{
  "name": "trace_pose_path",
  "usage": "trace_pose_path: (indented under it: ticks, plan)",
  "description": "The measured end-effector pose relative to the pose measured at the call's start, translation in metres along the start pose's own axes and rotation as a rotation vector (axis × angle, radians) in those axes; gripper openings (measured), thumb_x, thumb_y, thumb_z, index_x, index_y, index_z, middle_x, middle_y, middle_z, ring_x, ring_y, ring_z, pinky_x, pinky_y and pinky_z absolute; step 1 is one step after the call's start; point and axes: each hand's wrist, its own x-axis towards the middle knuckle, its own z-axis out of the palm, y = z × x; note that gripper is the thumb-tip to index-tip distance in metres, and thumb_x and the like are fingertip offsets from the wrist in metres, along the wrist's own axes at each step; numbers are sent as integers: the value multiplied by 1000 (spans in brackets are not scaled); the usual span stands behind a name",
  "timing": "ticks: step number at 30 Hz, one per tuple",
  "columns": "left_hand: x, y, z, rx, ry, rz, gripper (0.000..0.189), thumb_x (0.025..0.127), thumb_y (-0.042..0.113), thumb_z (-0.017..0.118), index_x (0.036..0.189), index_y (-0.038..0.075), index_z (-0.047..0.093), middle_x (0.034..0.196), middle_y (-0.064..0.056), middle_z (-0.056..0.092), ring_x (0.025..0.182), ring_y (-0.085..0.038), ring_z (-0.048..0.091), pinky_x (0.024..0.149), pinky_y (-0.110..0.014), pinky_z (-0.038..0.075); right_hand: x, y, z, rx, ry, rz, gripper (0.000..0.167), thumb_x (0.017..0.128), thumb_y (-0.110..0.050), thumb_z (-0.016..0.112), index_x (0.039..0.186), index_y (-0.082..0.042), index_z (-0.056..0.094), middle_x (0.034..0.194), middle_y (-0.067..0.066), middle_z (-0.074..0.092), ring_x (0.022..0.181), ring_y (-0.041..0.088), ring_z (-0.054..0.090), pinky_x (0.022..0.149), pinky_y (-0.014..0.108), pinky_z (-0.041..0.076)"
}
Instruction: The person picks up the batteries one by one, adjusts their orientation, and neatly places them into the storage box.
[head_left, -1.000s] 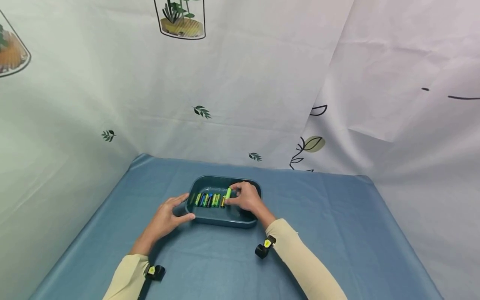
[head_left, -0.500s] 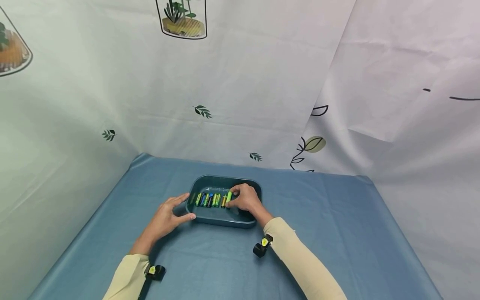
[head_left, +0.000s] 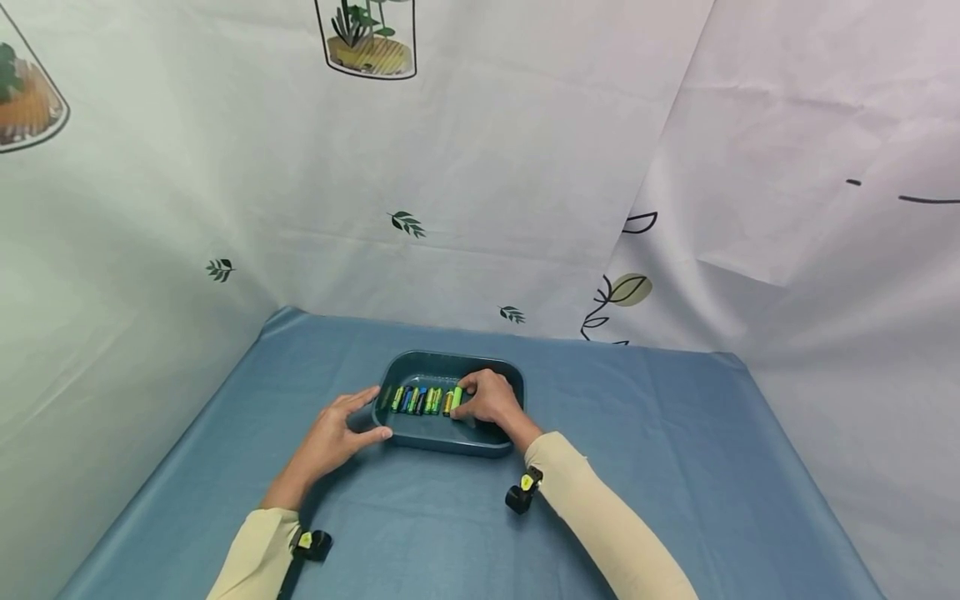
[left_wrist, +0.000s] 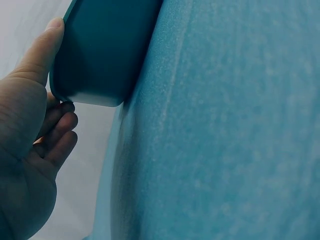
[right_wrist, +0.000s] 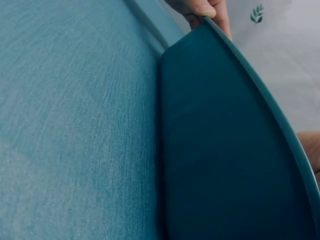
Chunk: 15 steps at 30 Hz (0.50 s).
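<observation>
A dark teal tray [head_left: 450, 358] sits on the blue tablecloth [head_left: 645, 475], with several small batteries [head_left: 417, 400] in a row across its floor. My right hand [head_left: 489, 398] reaches into the tray, its fingers curled over a light green battery [head_left: 457, 397] at the right end of the row. My left hand [head_left: 336, 430] holds the tray's near left corner, thumb on the front wall and fingers round the left end. The left wrist view shows that hand [left_wrist: 25, 150] against the tray's outer wall [left_wrist: 105, 45]. The right wrist view shows only the tray's side [right_wrist: 225, 150].
White printed sheets hang as walls behind and on both sides of the table. The blue cloth runs wide to the right and in front of the tray. A small black camera is strapped at each wrist [head_left: 522, 493].
My right hand has brought the light green battery down and back, from tilted above the row to lying beside its right end. The left hand and tray have stayed put.
</observation>
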Motion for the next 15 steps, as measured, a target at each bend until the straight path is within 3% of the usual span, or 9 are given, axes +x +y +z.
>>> trace_pose_path:
  ticks: [15]
  plan:
    - [0, 1, -1, -5, -4, 2, 85, 84, 39, 85, 154, 8, 48, 155, -24, 46, 140, -48, 42, 101, -69, 42, 3, -1, 4, 28, -14, -15, 52, 76, -24, 94, 123, -13, 76, 112, 6, 71, 104, 24, 64, 86, 44, 56]
